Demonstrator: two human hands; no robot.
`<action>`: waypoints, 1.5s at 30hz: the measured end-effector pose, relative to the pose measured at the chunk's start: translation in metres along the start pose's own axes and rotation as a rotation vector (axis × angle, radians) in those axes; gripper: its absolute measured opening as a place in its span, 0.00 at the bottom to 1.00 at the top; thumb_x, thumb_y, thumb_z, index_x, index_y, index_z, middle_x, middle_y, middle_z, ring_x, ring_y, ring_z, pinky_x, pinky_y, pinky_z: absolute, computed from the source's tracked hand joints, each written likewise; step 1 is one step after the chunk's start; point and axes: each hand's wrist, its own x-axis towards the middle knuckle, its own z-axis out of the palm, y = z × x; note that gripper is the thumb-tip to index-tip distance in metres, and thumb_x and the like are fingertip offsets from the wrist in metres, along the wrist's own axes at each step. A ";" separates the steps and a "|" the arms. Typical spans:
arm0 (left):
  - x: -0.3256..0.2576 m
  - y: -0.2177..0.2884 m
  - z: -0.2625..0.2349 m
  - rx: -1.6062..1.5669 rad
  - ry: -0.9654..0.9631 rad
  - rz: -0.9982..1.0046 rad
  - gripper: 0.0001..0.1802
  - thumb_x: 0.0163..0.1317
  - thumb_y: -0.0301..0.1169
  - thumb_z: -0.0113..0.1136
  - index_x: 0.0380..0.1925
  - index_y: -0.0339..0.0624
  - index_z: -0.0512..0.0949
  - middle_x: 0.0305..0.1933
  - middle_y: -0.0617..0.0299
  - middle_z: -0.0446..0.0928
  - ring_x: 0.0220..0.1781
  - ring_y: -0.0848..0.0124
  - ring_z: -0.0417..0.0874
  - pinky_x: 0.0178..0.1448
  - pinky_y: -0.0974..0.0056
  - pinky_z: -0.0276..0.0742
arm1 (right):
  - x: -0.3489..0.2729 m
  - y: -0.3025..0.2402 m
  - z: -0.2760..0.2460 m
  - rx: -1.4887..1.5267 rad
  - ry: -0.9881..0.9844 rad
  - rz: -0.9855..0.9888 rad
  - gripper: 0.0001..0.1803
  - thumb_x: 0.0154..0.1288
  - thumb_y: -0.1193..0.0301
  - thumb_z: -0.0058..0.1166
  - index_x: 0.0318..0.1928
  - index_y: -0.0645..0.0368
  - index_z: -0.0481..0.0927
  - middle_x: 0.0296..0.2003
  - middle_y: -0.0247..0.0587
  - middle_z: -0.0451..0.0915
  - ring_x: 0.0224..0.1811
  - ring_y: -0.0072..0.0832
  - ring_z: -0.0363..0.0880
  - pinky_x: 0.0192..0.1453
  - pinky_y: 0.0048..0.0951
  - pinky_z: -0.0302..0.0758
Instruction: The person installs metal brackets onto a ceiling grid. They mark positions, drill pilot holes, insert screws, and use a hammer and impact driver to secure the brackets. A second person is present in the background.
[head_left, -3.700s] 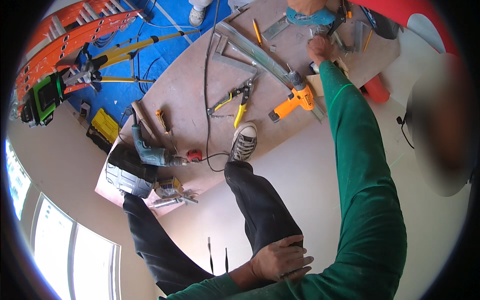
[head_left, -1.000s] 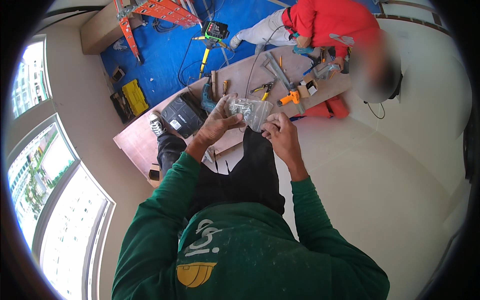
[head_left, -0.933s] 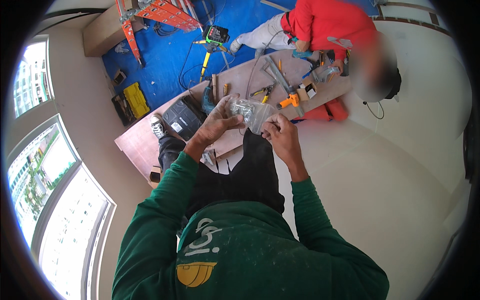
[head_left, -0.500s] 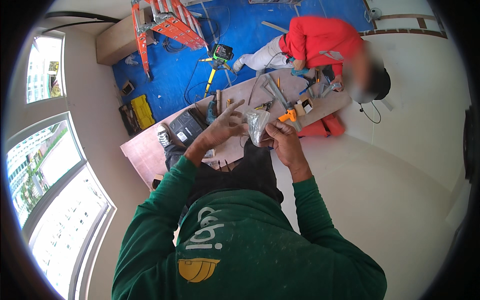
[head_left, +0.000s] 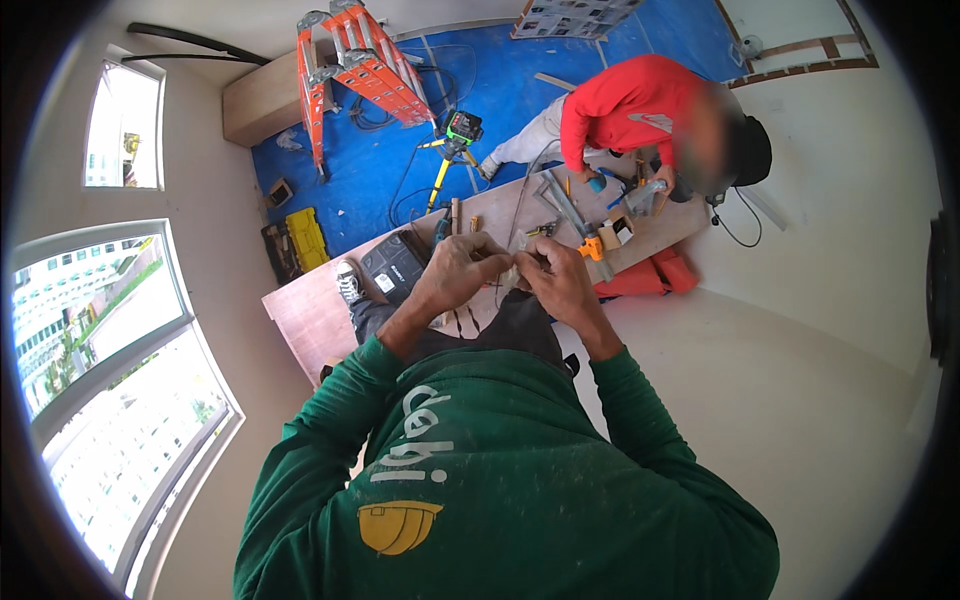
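Observation:
A small clear plastic bag (head_left: 509,284) hangs between my two hands, mostly hidden behind the fingers; its contents cannot be made out. My left hand (head_left: 457,274) is closed, thumb and fingertips pinching the bag's left edge. My right hand (head_left: 562,286) grips the same bag from the right, its fingertips almost touching those of the left. Below the hands lies a plywood work surface (head_left: 305,318), with a black tool case (head_left: 396,266) just left of my left hand. An orange-handled tool (head_left: 591,247) lies beyond my right hand.
A person in a red top (head_left: 635,105) works at the far right of the board. An orange stepladder (head_left: 385,85), a green laser level (head_left: 463,127) on a yellow tripod and a yellow case (head_left: 309,240) stand on the blue floor covering (head_left: 500,75). Windows (head_left: 125,395) line the left wall.
My left hand has moved from open, with fingers spread beside the bag, to pinching it next to my right hand. The co-worker has straightened slightly, and the view has shifted a little.

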 end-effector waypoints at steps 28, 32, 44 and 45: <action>-0.056 0.035 -0.046 0.627 0.478 0.588 0.26 0.75 0.50 0.62 0.56 0.36 0.83 0.51 0.44 0.79 0.52 0.52 0.83 0.55 0.54 0.81 | 0.011 -0.051 0.030 -0.160 -0.039 -0.275 0.05 0.69 0.77 0.58 0.42 0.65 0.81 0.42 0.60 0.83 0.47 0.61 0.83 0.51 0.55 0.78; -0.033 0.007 -0.050 -0.456 0.162 -0.095 0.35 0.83 0.59 0.45 0.65 0.36 0.78 0.63 0.50 0.78 0.62 0.62 0.79 0.63 0.58 0.76 | 0.012 -0.050 0.032 -0.197 0.002 -0.362 0.05 0.70 0.76 0.59 0.42 0.65 0.82 0.42 0.58 0.84 0.48 0.61 0.83 0.51 0.54 0.79; -0.031 -0.017 -0.033 -0.116 -0.090 0.046 0.25 0.84 0.47 0.54 0.61 0.35 0.80 0.51 0.64 0.82 0.53 0.73 0.79 0.61 0.64 0.75 | -0.004 -0.023 0.021 -0.021 -0.031 -0.196 0.14 0.66 0.79 0.65 0.51 0.62 0.88 0.48 0.49 0.81 0.51 0.46 0.85 0.56 0.43 0.80; -0.031 -0.019 -0.033 -0.146 -0.082 0.039 0.24 0.84 0.46 0.55 0.61 0.35 0.80 0.51 0.64 0.82 0.53 0.74 0.79 0.61 0.64 0.76 | -0.005 -0.022 0.021 -0.060 -0.041 -0.235 0.15 0.65 0.80 0.65 0.52 0.62 0.88 0.48 0.49 0.80 0.52 0.46 0.84 0.57 0.42 0.80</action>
